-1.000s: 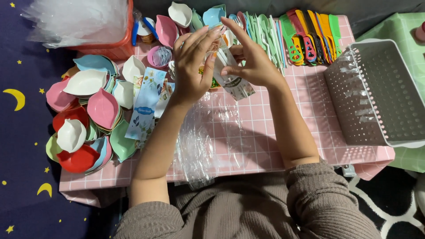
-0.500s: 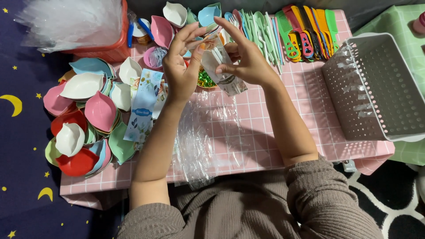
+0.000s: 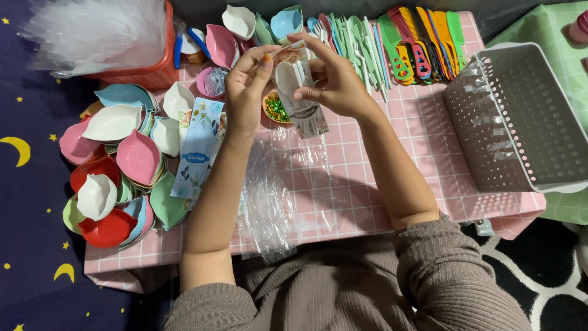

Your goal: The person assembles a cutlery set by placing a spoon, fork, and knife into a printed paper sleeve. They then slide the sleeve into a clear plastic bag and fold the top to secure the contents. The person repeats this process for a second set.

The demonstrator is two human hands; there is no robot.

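Note:
My left hand (image 3: pixel 250 87) and my right hand (image 3: pixel 331 78) are raised together over the pink checked table (image 3: pixel 429 147). Between them they hold a clear plastic packet (image 3: pixel 300 92) with a white spoon and a printed card inside. The left fingers pinch its top left edge; the right fingers grip its right side. Just below the packet sits a small bowl of green and gold bits (image 3: pixel 277 109). A sheet of clear plastic wrap (image 3: pixel 275 190) lies on the table between my forearms.
Several leaf-shaped dishes (image 3: pixel 122 165) in pastel colours and red are piled at left. A printed card stack (image 3: pixel 199 147) lies beside them. Plastic cutlery (image 3: pixel 355 43) and coloured combs (image 3: pixel 422 43) line the far edge. A white perforated basket (image 3: pixel 520 116) stands at right, a red basket with clear bags (image 3: pixel 98 37) far left.
Both hands have stayed raised and close together, shifting their fingers on the packet. The packet has turned so the white spoon inside now faces up.

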